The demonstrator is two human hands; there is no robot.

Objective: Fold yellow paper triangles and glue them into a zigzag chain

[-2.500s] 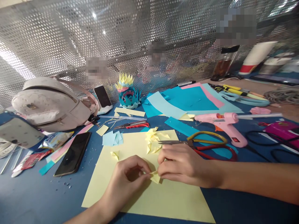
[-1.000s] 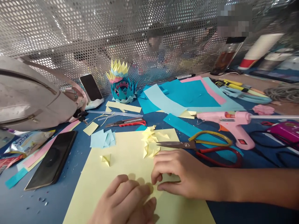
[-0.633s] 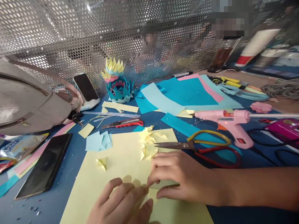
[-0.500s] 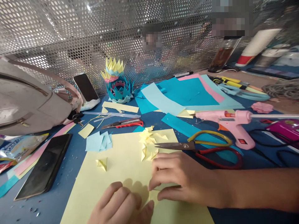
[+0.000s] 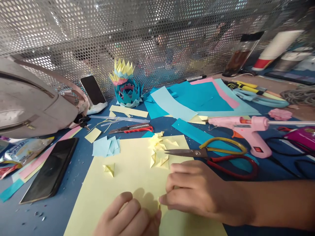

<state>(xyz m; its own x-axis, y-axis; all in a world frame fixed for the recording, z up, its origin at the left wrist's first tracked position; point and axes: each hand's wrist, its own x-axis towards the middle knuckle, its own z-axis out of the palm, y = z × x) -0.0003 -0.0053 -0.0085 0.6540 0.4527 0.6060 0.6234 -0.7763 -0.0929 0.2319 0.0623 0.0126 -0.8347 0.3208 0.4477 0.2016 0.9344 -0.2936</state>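
Observation:
My left hand (image 5: 128, 218) and my right hand (image 5: 194, 190) meet low in the middle over a large pale yellow sheet (image 5: 128, 177). Both are curled round a small yellow paper piece (image 5: 158, 205), of which only a sliver shows between the fingertips. The left thumb and the right fingertips press on it from either side. A heap of folded yellow paper bits (image 5: 158, 149) lies just beyond my right hand. One folded yellow bit (image 5: 109, 169) lies alone to the left on the sheet.
Scissors (image 5: 211, 155) and a pink glue gun (image 5: 243, 129) lie to the right. Blue and pink sheets (image 5: 197, 100), a paper flower model (image 5: 125, 87), a red cutter (image 5: 133, 128), a black phone (image 5: 50, 170) and a beige bag (image 5: 31, 101) surround the sheet. A perforated metal screen (image 5: 147, 36) closes the back.
The view has drifted lower and to the right. My hands came down from pinching the small piece in the air and now press it together near the sheet; my right fingers curled in closer.

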